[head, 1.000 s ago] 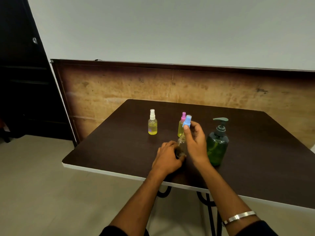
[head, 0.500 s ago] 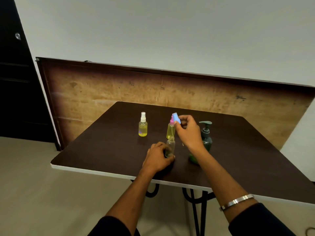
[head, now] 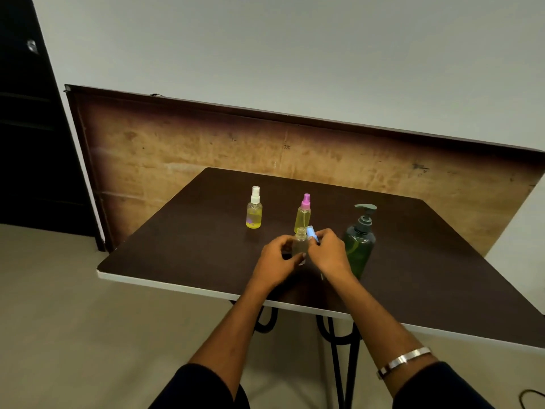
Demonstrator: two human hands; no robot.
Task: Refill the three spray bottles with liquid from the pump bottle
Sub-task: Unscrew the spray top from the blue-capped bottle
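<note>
Head view: a dark brown table (head: 182, 243) with a white front edge stands on a beige floor (head: 73, 320), before a worn brown board (head: 182, 149) leaning on a grey wall. The left hand (head: 278, 261) curls round an uncapped clear bottle (head: 300, 243) near the front edge. The right hand (head: 328, 252) pinches the blue cap (head: 312, 234) beside its neck; half a second ago the cap was raised higher. Behind stand the white-capped bottle (head: 254, 208) and pink-capped bottle (head: 303, 212); the green pump bottle (head: 360, 240) is right. Bare tabletop lies left and far right.
</note>
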